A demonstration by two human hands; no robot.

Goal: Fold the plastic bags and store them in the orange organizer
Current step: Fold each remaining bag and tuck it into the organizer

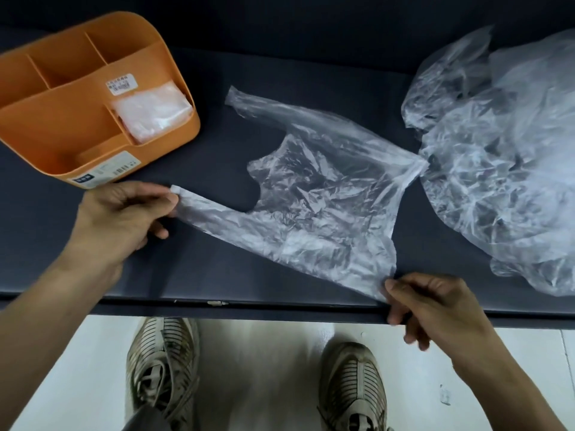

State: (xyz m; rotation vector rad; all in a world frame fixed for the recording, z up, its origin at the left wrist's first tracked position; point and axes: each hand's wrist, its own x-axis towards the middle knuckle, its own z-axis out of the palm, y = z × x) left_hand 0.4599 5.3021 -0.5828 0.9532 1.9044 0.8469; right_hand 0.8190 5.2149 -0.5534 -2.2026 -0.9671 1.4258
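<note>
A clear, crinkled plastic vest-style bag (314,206) lies spread flat on the dark blue-grey worktop (217,157), near the middle of its front edge, with its two handle strips pointing toward the left end. The left hand (121,219) pinches the tip of the nearer handle strip between thumb and fingers (169,199), the fingers curled round the thin plastic. The right hand (435,309) grips the bag's bottom corner at the front edge of the worktop, thumb and fingers closed on the film, with the rest of the hand hanging past the edge. The farther handle strip rests loose on the worktop, reaching toward the back.

At the left back corner stands an orange plastic organizer with several open compartments (71,126), tilted in the wide-angle view. A folded packet of clear plastic (152,110) sits inside its right-hand compartment, just under a small white label on the divider. Another white label is stuck on the organizer's front wall.

Toward the right end of the worktop lies a loose, rumpled heap of clear plastic bags (497,169), its edge touching the far bottom corner of the spread bag.

Below the front edge, two worn grey striped sneakers (161,368) stand on a pale floor (264,368).
</note>
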